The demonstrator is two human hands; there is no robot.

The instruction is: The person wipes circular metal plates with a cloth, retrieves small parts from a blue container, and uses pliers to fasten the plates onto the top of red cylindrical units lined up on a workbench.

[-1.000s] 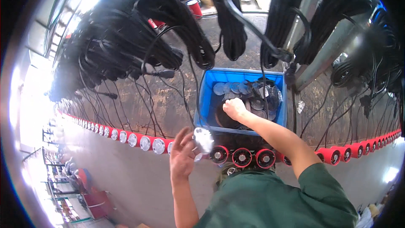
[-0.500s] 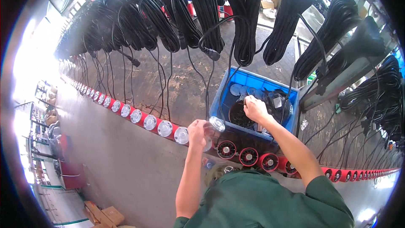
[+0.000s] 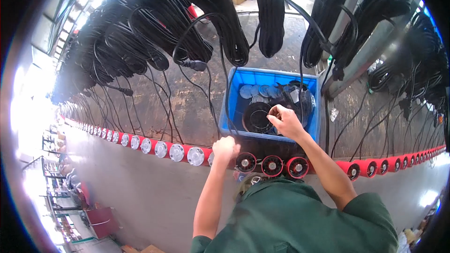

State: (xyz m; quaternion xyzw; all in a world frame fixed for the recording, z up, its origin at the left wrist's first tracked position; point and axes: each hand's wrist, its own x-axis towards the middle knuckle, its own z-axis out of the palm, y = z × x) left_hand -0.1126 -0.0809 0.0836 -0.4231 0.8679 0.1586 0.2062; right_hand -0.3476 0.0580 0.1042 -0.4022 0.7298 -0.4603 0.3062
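Note:
My left hand (image 3: 226,150) is closed at the row of red round housings (image 3: 273,166), with fingers curled down over one of them. What it grips, if anything, is hidden. Just left of it, a clear disc cap (image 3: 196,156) covers the end of another housing. Over the blue crate (image 3: 273,137), the fingers of my right hand (image 3: 286,122) are pinched together; whatever is between them is too small to make out. Below those fingers a black round part (image 3: 257,117) lies in the crate, beside several clear discs (image 3: 267,91).
Bundles of black cable (image 3: 271,23) hang above the worn wooden bench (image 3: 192,103), their thin leads running down to the housings. Capped housings stretch left, while uncovered ones with dark insides continue right. A metal post (image 3: 370,49) stands right of the crate.
My left hand, which held up a clear cap, has moved down to the housings. My right hand stays over the crate, fingers still pinched. The whole view has shifted.

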